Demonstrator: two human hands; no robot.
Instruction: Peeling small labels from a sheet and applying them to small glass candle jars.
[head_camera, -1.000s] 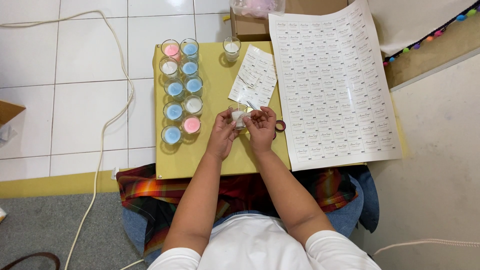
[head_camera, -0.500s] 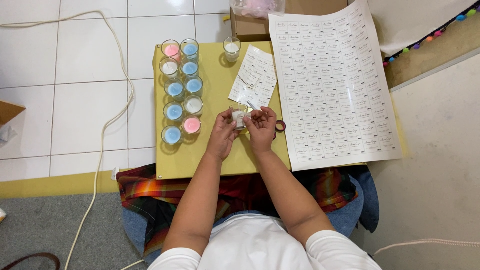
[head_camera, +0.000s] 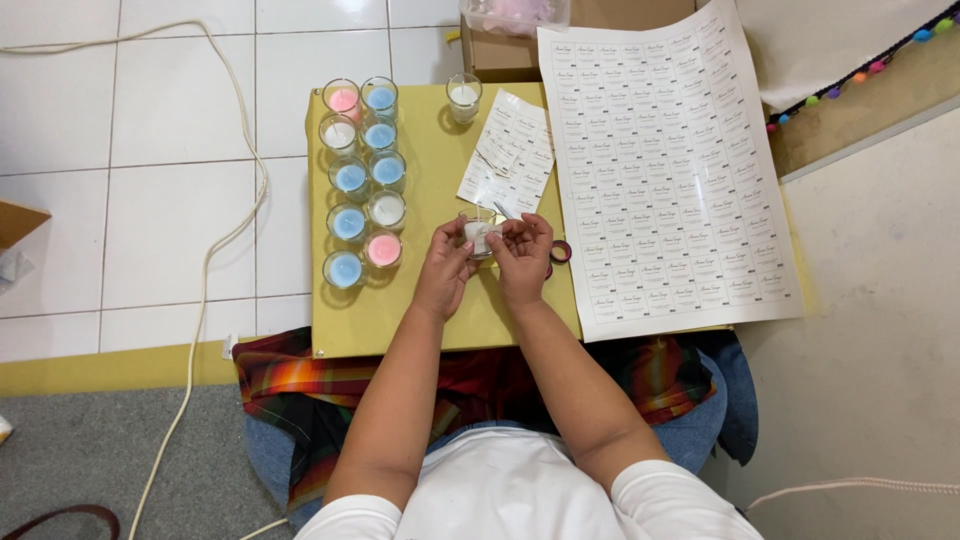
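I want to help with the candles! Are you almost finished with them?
Ten candle glasses stand in two rows at the table's left side and look done. Left hand and right hand hold a white candle glass between them. One more white candle glass waits at the far edge, and the big label sheet looks nearly full.

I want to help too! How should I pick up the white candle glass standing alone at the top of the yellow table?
Grip the lone white candle glass around its round side wall, coming down from above. It stands upright with bare yellow table around it, so fingers probably fit on both sides. Keep them off the open top and the wax.
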